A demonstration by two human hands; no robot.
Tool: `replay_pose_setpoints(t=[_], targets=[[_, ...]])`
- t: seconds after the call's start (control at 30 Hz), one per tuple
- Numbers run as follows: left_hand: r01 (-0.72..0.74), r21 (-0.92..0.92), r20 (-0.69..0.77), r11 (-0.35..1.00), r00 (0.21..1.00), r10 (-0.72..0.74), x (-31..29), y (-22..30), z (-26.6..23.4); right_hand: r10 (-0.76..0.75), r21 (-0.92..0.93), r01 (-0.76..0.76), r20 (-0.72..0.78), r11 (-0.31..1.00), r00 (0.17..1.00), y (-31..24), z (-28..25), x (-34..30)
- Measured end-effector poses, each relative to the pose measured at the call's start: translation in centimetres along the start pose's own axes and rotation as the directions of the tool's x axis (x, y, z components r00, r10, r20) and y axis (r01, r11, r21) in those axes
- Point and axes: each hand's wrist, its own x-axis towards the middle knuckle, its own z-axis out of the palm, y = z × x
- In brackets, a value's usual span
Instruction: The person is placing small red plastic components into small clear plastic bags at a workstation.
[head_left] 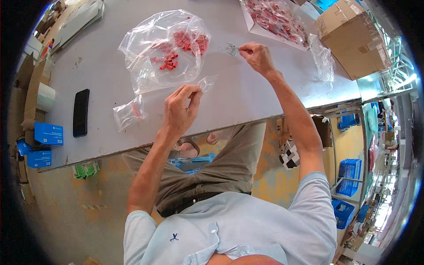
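Note:
My left hand [180, 108] is closed in a pinch on a small clear plastic bag [207, 82], which sticks out past the fingertips over the table. Farther off and to the right, my right hand [258, 58] has thumb and fingertips pressed together beside a small pile of thin silvery metal pieces [231, 48]. Whatever sits in that pinch is too small to make out. Beyond my left hand lies a large clear plastic bag [140, 39] with several red tapered sleeves [169, 62] in it. Another small clear bag [126, 117] rests left of my left wrist.
A black phone [81, 112] lies at the left, near blue boxes [48, 134]. At the far right stand a white tray [254, 26] of bagged red pieces, a crumpled clear bag [323, 59] and a cardboard box [353, 42]. The table's front edge runs before my lap.

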Motion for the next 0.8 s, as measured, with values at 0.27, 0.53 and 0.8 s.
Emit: replay_pose_setpoints(t=[0.27,0.53,0.8], targets=[[0.024,0.008,-0.017,1.0,1.0,-0.024,0.1,-0.5,0.0,-0.146,-0.16,0.181,0.211,0.97,0.967,-0.4,0.9,3.4],[-0.071,0.06,0.03,0.996,0.997,0.069,-0.1,-0.9,0.3,-0.03,-0.064,0.05,0.29,0.997,0.957,-1.2,2.0,3.8],[-0.104,0.086,0.026,0.991,0.994,0.102,0.2,-0.7,0.4,-0.214,-0.191,0.267,0.258,0.945,0.942,-1.4,2.8,3.5]])
